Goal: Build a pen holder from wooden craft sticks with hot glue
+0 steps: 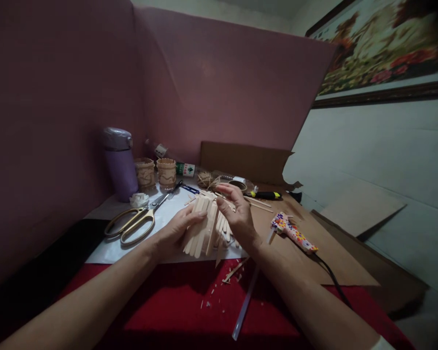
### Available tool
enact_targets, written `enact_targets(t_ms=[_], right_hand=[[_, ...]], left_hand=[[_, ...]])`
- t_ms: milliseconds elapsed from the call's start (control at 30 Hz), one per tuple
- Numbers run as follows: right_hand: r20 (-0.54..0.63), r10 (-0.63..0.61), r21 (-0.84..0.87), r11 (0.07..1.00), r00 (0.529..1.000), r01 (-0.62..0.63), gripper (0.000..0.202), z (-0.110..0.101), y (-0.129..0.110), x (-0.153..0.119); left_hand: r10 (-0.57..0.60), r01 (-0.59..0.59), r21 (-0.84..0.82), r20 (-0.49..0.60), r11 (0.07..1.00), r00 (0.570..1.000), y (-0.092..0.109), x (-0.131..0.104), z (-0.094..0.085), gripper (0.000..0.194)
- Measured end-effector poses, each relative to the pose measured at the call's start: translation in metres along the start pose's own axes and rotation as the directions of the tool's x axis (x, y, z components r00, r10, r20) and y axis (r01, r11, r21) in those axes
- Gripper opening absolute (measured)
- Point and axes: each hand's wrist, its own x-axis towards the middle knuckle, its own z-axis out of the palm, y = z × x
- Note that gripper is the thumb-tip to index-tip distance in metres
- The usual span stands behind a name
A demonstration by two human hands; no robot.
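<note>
My left hand (178, 226) grips a piece built of wooden craft sticks (199, 228), with the thumb lying across its front. The sticks stand side by side, and their rounded ends show at the bottom. To the right of this piece, my right hand (237, 214) is raised with its fingers apart, and nothing shows in it. Its thumb is close to the top of the piece; I cannot tell whether it touches. Loose craft sticks (224, 227) lie behind and between the hands, partly hidden by them.
Gold-handled scissors (142, 221), a purple bottle (121, 170) and two carved-looking cups (167, 174) stand or lie left. Right, a patterned glue gun (295, 233) with a cable lies on cardboard (332, 265). A clear glue stick (246, 308) crosses the red cloth (168, 301). Behind is a yellow-black cutter (268, 195).
</note>
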Motion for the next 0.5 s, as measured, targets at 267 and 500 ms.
enact_targets(t_ms=[267, 500], right_hand=[[0.193, 0.058, 0.0, 0.998, 0.979, -0.059, 0.011, -0.0058, -0.0048, 0.0048], [0.259, 0.165, 0.149, 0.967, 0.952, -0.207, 0.014, -0.0037, -0.0066, 0.0035]], left_hand=[[0.027, -0.02, 0.126, -0.054, 0.992, 0.998, -0.0006, 0.0028, 0.001, 0.054], [0.051, -0.044, 0.17, -0.036, 0.984, 0.998, 0.0, 0.0008, 0.0033, 0.059]])
